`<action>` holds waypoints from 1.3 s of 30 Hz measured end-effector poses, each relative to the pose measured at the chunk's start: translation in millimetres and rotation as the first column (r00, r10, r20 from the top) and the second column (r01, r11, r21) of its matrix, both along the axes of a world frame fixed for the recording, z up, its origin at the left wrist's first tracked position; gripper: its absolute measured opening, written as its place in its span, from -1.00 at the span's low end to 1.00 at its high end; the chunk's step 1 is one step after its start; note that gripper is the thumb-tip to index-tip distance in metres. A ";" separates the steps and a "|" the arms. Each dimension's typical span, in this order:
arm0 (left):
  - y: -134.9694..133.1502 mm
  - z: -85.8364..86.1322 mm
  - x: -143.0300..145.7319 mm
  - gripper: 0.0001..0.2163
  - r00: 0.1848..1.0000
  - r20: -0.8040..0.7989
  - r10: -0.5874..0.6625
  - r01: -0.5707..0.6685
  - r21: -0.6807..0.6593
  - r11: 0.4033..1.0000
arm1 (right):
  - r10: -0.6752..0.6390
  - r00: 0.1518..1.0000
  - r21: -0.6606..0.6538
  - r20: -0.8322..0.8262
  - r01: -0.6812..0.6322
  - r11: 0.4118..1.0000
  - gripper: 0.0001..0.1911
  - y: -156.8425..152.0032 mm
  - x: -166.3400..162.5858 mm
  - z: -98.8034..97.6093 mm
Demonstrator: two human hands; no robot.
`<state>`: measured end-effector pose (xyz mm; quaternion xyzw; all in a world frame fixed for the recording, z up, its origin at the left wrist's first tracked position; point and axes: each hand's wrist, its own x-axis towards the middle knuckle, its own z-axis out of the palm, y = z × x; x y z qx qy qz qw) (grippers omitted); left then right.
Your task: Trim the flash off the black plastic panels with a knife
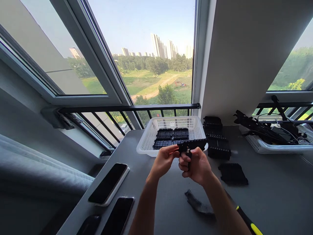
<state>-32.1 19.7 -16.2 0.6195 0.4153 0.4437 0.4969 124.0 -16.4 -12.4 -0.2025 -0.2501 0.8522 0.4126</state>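
My left hand (164, 160) is closed, its fingers pinching the left end of a black plastic panel (194, 144) with a notched edge. The panel is held up in front of the white basket, seen nearly edge-on. My right hand (197, 165) is wrapped round a small dark lighter (188, 159) with a metal top, upright just below the panel; its thumb is close to the panel's underside. No flame can be made out. Inside the white plastic basket (144, 143) lie several similar black panels (164, 134).
Stacked black panels (217, 143) stand right of the basket, with a single panel (233, 173) nearer. A curved dark strip (199, 204) and a yellow-black handled tool (246, 220) lie near my right forearm. Phones (109, 182) are at left; a cable-filled basket (274, 147) is at right.
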 end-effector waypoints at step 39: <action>-4.7 9.1 6.3 -0.54 0.998 0.056 -0.035 0.042 -0.114 0.993 | -0.872 0.386 0.527 0.302 0.694 0.490 -0.71 9.0 6.4 -11.3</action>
